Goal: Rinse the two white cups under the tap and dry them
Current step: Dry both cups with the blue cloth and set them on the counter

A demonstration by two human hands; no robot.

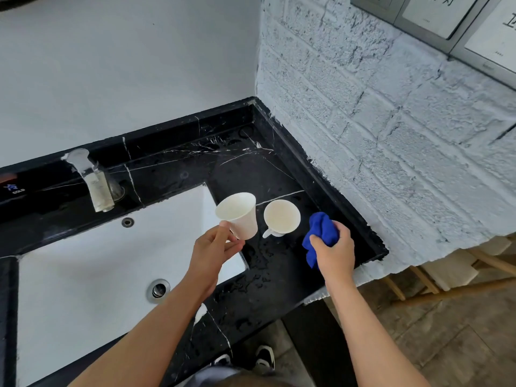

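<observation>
Drying looks to be the step in hand: our left hand (215, 247) pinches one cup (239, 213) by its handle, tilted over the sink (83, 275) edge, while our right hand (333, 248) clutches a bunched blue cloth (321, 227). The other cup (281, 217) stands upright on the wet black counter (265, 174). Next, we judge, cloth must meet the held cup. The tap (95, 180) looks dry; a white brick wall (391, 121) borders the counter.

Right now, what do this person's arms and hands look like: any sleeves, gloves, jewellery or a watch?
Both forearms are bare along all that shows, with no sleeve edge in frame. The left hand and right hand wear no gloves. No watch, bracelet or ring shows on either. Fingernails look short and unpainted, though small in this view.
</observation>
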